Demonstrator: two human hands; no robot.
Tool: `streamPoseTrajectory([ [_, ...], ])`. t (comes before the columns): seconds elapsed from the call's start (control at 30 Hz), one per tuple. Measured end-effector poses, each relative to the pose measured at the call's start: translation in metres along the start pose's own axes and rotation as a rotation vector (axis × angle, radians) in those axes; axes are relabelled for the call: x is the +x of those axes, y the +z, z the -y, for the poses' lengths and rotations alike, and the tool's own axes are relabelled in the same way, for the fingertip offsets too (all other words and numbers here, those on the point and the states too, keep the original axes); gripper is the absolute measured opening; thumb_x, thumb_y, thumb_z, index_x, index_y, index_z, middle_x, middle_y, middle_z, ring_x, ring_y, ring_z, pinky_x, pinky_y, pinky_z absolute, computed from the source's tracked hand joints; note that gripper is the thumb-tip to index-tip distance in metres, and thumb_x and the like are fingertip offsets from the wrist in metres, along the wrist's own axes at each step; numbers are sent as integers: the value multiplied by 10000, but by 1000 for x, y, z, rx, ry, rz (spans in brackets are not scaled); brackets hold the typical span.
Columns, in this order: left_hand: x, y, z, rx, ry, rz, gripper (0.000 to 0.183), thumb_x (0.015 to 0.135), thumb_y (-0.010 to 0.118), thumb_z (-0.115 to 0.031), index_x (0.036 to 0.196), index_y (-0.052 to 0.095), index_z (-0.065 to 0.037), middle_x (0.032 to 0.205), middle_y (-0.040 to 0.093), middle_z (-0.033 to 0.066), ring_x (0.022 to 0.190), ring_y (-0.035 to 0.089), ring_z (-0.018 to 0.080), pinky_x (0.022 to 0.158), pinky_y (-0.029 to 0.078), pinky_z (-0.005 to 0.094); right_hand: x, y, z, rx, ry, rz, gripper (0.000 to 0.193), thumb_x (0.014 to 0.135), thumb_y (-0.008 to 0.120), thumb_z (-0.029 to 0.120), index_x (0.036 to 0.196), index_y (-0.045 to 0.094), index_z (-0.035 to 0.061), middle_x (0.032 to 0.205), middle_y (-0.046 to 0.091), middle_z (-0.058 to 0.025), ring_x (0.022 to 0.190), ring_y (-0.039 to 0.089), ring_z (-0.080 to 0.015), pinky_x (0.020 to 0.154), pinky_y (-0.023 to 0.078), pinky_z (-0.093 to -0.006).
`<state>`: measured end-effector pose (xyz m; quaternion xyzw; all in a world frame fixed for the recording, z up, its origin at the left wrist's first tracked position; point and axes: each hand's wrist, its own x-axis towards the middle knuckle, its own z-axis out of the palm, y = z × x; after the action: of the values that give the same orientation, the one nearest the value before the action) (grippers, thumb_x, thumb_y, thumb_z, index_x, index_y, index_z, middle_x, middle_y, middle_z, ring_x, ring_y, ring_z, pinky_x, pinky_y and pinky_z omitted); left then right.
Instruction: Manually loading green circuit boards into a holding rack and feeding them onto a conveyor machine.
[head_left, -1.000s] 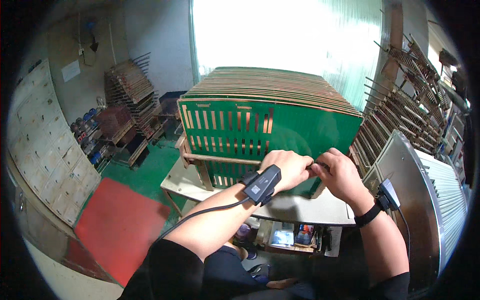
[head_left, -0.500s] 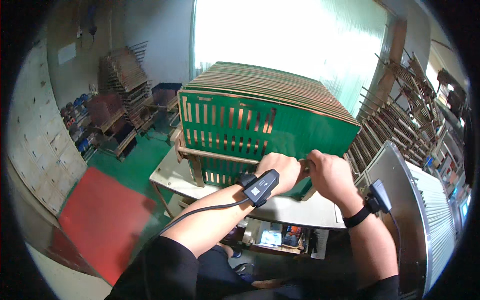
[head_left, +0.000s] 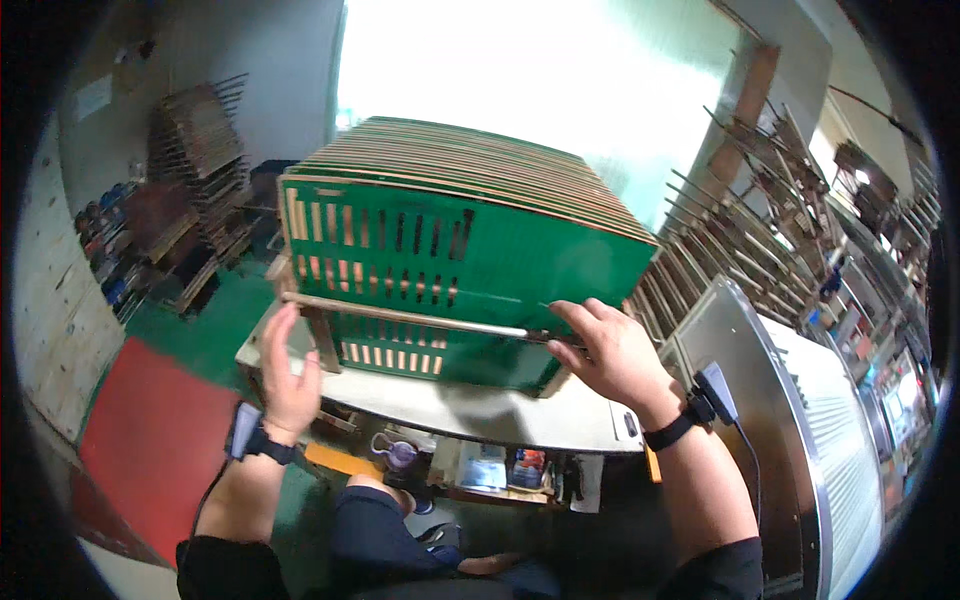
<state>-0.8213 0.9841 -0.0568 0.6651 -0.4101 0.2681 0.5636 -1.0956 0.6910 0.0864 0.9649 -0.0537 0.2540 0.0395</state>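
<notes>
A stack of large green circuit boards (head_left: 560,255) with copper strips stands upright in a rack on a white table. Across the front board runs a metal bar (head_left: 420,318), fixed to the rack's frame at its left end. My left hand (head_left: 290,385) is open by the bar's left end, thumb apart from the fingers, holding nothing. At the bar's right end is my right hand (head_left: 622,360), its thumb and fingers spread to either side of the bar; the contact there is partly hidden. Each wrist wears a black strap with a small cabled device.
The white table (head_left: 480,415) carries the rack, and a shelf with boxes and a purple jug (head_left: 398,453) sits below. To the right stands a metal-edged cabinet (head_left: 745,400), with slatted racks (head_left: 740,260) behind. A red mat (head_left: 160,440) lies on the green floor.
My left hand has left the bar's right part and moved to its left end, fingers opening. My right hand's grip has loosened at the right end. The whole view has shifted.
</notes>
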Motion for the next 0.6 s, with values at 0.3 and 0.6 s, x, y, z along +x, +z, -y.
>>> streamPoseTrajectory([
  [0.3, -23, 4, 48, -20, -301, -110, 687, 845, 605, 23, 1497, 387, 9, 1511, 460, 230, 1380, 487, 357, 1129, 399, 457, 7, 3, -1, 17, -23, 87, 267, 921, 726, 276, 1089, 663, 79, 889, 600, -132, 852, 658, -352, 727, 553, -463],
  [0.6, -46, 19, 86, -213, -617, 235, 564, 918, 591, -4, 1467, 462, 19, 1413, 596, 193, 1367, 538, 265, 1132, 414, 378, 7, 15, -5, 23, -34, 51, 245, 893, 759, 243, 1036, 671, 65, 867, 597, -131, 791, 657, -362, 699, 551, -460],
])
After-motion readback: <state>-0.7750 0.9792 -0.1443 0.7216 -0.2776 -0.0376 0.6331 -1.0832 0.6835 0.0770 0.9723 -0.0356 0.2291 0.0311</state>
